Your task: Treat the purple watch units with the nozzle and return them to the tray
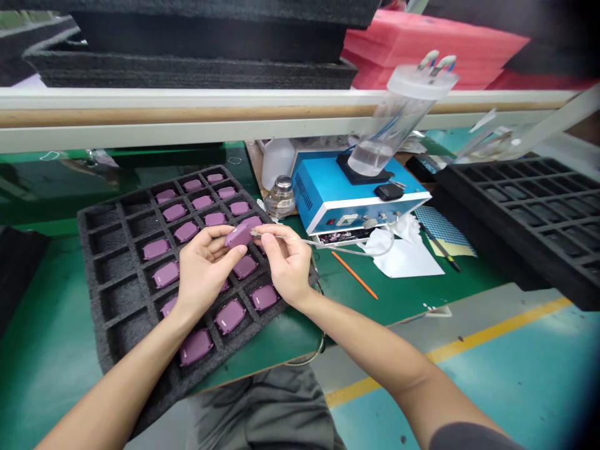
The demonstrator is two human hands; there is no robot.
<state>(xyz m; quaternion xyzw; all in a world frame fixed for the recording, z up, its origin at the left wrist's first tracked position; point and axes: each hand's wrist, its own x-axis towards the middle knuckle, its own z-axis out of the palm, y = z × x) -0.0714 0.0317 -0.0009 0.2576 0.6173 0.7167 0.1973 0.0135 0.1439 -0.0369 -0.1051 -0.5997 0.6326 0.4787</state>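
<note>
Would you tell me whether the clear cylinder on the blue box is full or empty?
Partly filled: liquid shows low in the clear cylinder, its surface well below the white lid.

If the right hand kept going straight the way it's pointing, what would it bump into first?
Probably the purple piece held in the left hand. The right hand points that way, pinching a thin tube. How big the gap is, one picture can't really tell.
</note>
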